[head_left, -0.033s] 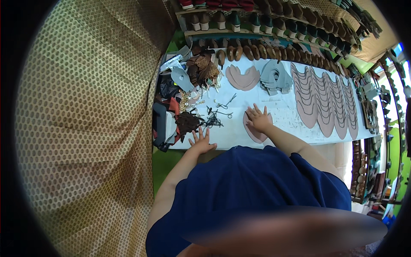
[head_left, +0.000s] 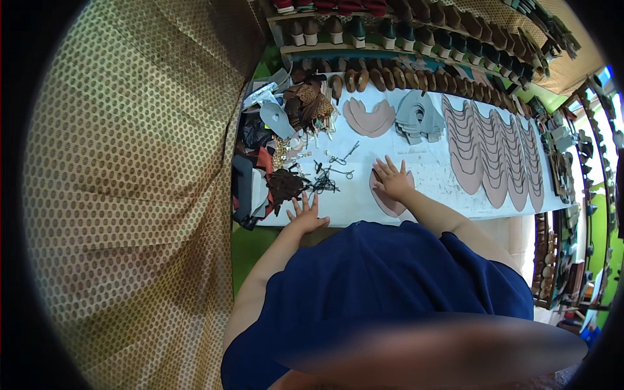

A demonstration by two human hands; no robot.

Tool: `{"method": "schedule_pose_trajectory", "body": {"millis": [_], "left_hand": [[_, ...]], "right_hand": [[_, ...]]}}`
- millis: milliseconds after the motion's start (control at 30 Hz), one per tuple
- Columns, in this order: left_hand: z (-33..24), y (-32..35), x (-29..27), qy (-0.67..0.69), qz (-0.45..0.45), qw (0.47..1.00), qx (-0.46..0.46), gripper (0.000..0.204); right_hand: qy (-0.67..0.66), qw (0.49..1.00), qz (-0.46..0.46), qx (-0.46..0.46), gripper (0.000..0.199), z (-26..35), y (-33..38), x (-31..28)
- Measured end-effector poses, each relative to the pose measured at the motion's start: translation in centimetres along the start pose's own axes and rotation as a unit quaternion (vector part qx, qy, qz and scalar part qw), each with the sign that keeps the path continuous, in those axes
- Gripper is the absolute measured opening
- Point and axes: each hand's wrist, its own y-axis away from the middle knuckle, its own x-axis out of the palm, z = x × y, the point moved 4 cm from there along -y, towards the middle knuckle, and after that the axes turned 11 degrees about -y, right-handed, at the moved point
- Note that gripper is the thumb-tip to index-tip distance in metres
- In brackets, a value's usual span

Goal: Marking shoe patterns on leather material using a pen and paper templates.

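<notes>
My right hand (head_left: 394, 180) lies with fingers spread over a pinkish-beige cut piece (head_left: 388, 204), which looks like a shoe upper of leather or fabric. The palm and fingers hide part of that piece. At the table's front edge my left hand (head_left: 305, 214) has its fingers apart and holds nothing. Just beyond it are a pile of dark brown strips (head_left: 285, 184) and a tangle of black cords (head_left: 325, 184). Scissors (head_left: 345, 155) rest farther back. Similar pinkish curved pieces (head_left: 369, 118) lie beyond my right hand.
Overlapping rows of pinkish pieces (head_left: 467, 170) cover the right side of the white table (head_left: 351, 205). Grey curved pieces (head_left: 411, 119) are stacked at the back. Mixed scraps (head_left: 305, 107) crowd the left end. Shoe lasts (head_left: 403, 79) line the rear below shelves of shoes. A patterned curtain (head_left: 143, 195) hangs left.
</notes>
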Motion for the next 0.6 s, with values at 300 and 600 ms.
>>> {"method": "schedule_pose_trajectory", "body": {"millis": [300,600], "left_hand": [[0.2,0.1,-0.1,0.020,0.000,1.000,0.017,0.113],[0.7,-0.7,0.7,0.015,0.013,1.000,0.014,0.115]], "right_hand": [[-0.046,0.987,-0.152,-0.017,0.080,-1.1,5.0,0.3],[-0.080,0.992,0.026,0.090,0.079,-4.7,7.0,0.3]]}}
